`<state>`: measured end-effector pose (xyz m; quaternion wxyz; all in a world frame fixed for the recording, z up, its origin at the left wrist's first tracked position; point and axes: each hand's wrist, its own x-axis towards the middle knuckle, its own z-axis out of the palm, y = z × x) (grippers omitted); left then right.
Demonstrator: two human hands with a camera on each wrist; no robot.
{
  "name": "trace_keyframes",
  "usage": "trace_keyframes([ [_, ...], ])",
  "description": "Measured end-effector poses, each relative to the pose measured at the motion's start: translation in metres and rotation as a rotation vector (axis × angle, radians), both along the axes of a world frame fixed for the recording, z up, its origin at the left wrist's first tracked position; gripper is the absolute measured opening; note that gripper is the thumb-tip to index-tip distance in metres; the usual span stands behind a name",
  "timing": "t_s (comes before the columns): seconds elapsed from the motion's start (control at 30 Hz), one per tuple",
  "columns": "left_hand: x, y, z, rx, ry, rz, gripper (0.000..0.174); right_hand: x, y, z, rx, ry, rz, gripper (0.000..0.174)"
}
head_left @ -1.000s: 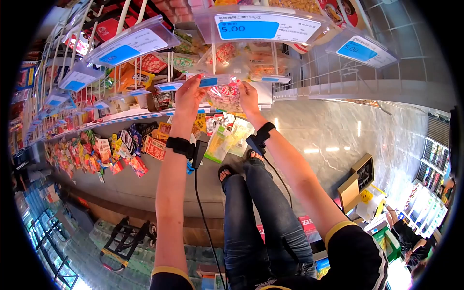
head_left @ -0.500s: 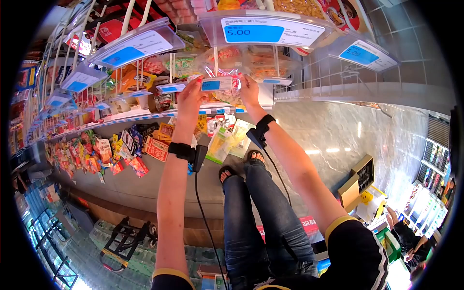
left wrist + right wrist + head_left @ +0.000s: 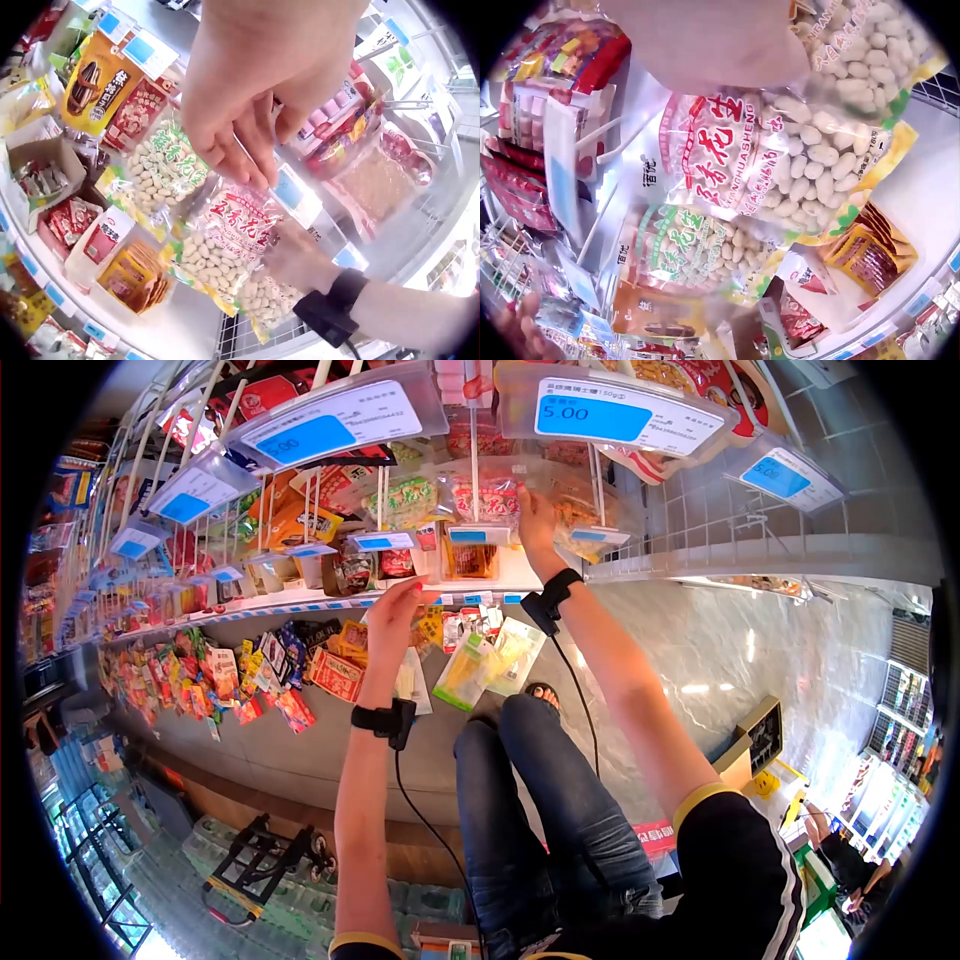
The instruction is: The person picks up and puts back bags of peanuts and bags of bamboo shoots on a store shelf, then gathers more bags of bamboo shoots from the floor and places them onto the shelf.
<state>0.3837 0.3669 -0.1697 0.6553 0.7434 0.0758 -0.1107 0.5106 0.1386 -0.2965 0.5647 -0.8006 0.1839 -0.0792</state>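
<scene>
1. Fingers of the left hand are loose and almost straight and hold nothing. This hand is low, in front of the edge of the shelf, well apart from the hanging bags.
2. Fingers of the right hand are raised to the right side of the red bag of peanuts and touch it. No view shows whether they pinch the foil or only lie on it, so I cannot tell.
3. The red bag hangs on a hook in the upper rows of the rack, behind a small price tag. Just beside it, on the left, a green bag of peanuts hangs on its own hook.
4. How far the work is, in my judgement: the hanging looks done, because the red bag hangs from its top among the other bags and the left hand is away from it.
5. What is left, as far as the pictures show: the right hand is not yet off the bag. The price tag hides the hole of the bag, so it is not clear if the bag sits fully back on the hook.
6. Below the bags, a box of orange sachets stands on the shelf. Under the shelf, many small packets hang in a row.
</scene>
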Motion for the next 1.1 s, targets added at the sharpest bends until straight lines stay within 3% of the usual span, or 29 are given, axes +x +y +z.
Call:
trace_keyframes([
  [0.1, -0.023, 0.016, 0.008, -0.018, 0.050, 0.029, 0.023, -0.015, -0.011, 0.006, -0.357, -0.023, 0.112, 0.045],
  [0.2, -0.049, 0.035, 0.024, 0.011, 0.003, 0.009, 0.024, -0.039, -0.036, 0.020, -0.349, 0.262, 0.390, 0.048],
  [0.3, -0.073, 0.052, 0.047, 0.093, 0.101, 0.052, 0.024, -0.067, -0.057, 0.035, -0.521, 0.358, 0.590, 0.048],
  [0.37, -0.087, 0.057, 0.074, 0.096, 0.071, 0.075, 0.024, -0.088, -0.065, 0.095, -0.461, 0.357, 0.891, 0.049],
  [0.43, -0.096, 0.064, 0.098, 0.100, 0.047, 0.079, 0.024, -0.104, -0.070, 0.141, -0.372, 0.421, 1.047, 0.050],
  [0.5, -0.110, 0.072, 0.118, 0.107, 0.058, 0.062, 0.024, -0.125, -0.073, 0.170, -0.243, 0.577, 1.059, 0.052],
  [0.6, -0.123, 0.078, 0.152, 0.063, 0.038, 0.034, 0.024, -0.131, -0.078, 0.232, -0.321, 0.451, 1.151, 0.027],
  [0.67, -0.131, 0.082, 0.178, 0.058, 0.052, 0.074, 0.024, -0.129, -0.086, 0.240, -0.310, 0.506, 1.158, 0.031],
  [0.8, -0.153, 0.096, 0.220, 0.083, 0.068, 0.057, 0.024, -0.132, -0.086, 0.356, -0.127, 0.741, 1.177, 0.040],
  [0.9, -0.162, 0.107, 0.245, 0.135, 0.037, -0.019, 0.024, -0.129, -0.098, 0.427, -0.201, 0.792, 1.218, 0.041],
  [1.0, -0.154, 0.120, 0.278, 0.106, 0.031, -0.057, 0.024, -0.122, -0.083, 0.500, -0.453, 0.745, 1.302, 0.041],
  [1.1, -0.136, 0.126, 0.331, 0.192, -0.098, -0.095, 0.024, -0.117, -0.052, 0.556, -0.426, 0.743, 1.356, 0.040],
])
